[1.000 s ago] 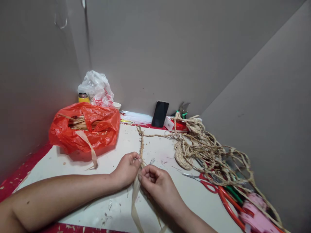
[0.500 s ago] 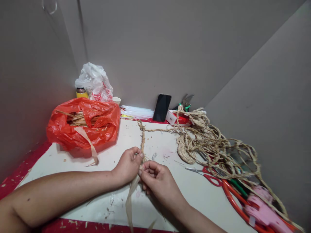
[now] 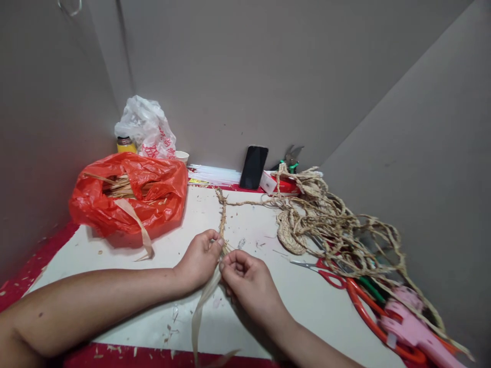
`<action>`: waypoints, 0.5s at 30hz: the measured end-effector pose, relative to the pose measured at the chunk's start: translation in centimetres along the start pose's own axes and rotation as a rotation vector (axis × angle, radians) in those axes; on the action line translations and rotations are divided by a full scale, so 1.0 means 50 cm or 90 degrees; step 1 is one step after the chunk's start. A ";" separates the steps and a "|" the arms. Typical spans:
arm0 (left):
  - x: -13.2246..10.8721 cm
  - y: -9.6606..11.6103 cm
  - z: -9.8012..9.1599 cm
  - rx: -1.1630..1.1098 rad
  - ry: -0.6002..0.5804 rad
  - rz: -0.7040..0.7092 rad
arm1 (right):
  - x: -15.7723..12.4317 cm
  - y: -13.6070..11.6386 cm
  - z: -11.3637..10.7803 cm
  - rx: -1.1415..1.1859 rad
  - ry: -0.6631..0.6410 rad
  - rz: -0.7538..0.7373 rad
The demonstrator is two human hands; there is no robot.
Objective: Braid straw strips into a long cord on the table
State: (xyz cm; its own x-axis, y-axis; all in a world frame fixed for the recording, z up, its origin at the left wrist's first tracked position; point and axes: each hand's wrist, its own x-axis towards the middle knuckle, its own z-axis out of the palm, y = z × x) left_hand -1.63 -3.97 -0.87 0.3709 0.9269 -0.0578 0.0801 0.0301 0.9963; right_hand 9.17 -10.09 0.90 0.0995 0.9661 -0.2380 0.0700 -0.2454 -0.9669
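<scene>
A thin braided straw cord [image 3: 222, 217] runs up the white board [image 3: 146, 312] from between my hands. My left hand [image 3: 201, 255] is closed, its thumb and forefinger pinching the cord's lower end. Close beside it on the right, my right hand [image 3: 245, 276] is also closed, its fingertips pinched on loose strands at that same end. Below the hands hangs a pale flat fibre strip [image 3: 199, 312], curling toward the board's front edge. The exact spot where the strands meet is partly hidden by my fingers.
At left stands a red plastic bag [image 3: 153, 209] of dry fibre strips. A heap of braided rope [image 3: 326, 220] lies right, beside red-handled scissors [image 3: 326, 271] and a pink glue gun [image 3: 410, 322]. A phone [image 3: 253, 167] leans at the back, near pruning shears [image 3: 292, 157].
Both hands stay pinched at the cord's end, with the right fingertips shifted slightly. The hanging strip has swung a little left. The whole view has shifted slightly.
</scene>
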 end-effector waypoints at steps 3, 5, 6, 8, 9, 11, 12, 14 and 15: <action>0.003 -0.002 -0.001 -0.010 0.001 -0.018 | -0.001 -0.004 -0.010 -0.005 0.020 -0.015; 0.004 -0.002 -0.001 -0.023 0.001 -0.036 | -0.006 -0.013 -0.019 -0.003 0.048 -0.064; 0.005 -0.002 -0.001 -0.031 -0.002 -0.045 | -0.010 -0.020 -0.024 0.002 0.068 -0.093; 0.005 0.000 0.000 -0.043 -0.007 -0.064 | -0.017 -0.041 -0.035 0.028 0.105 -0.144; 0.004 0.000 0.000 -0.044 -0.008 -0.068 | -0.020 -0.055 -0.043 0.055 0.115 -0.159; 0.003 0.000 0.000 -0.043 -0.008 -0.070 | -0.027 -0.087 -0.070 0.146 0.119 -0.164; 0.003 -0.002 -0.001 -0.043 -0.006 -0.068 | -0.032 -0.103 -0.091 0.199 0.122 -0.163; 0.003 -0.006 -0.002 -0.044 -0.004 -0.062 | -0.050 -0.131 -0.155 0.265 0.154 -0.189; 0.004 -0.008 -0.002 -0.045 -0.002 -0.059 | -0.064 -0.140 -0.197 0.252 0.201 -0.229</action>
State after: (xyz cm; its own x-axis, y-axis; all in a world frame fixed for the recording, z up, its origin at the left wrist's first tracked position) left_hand -1.69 -3.77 -1.27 0.3685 0.9174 -0.1499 0.0489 0.1419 0.9887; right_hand 18.16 -12.24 9.33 0.4306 0.8981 0.0892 -0.2138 0.1975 -0.9567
